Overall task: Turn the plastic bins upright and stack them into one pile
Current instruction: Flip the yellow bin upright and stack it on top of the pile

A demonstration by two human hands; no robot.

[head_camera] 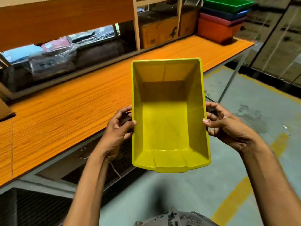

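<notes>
I'm in a warehouse: beyond my fingers [125,110], shelving [138,22] holds cardboard cartons [156,33], concrete floor [244,144] with yellow lines [231,201].

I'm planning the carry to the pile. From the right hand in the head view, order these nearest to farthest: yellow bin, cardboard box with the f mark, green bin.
1. yellow bin, in the right hand grip.
2. cardboard box, on the shelf behind the table.
3. green bin, top of the pile, table's far end.

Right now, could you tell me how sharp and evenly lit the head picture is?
Head view: the yellow bin and both hands are sharp and bright; the far stack of bins is soft and dimmer; the table edge bows from wide-angle distortion; shelf contents sit in shadow.
</notes>
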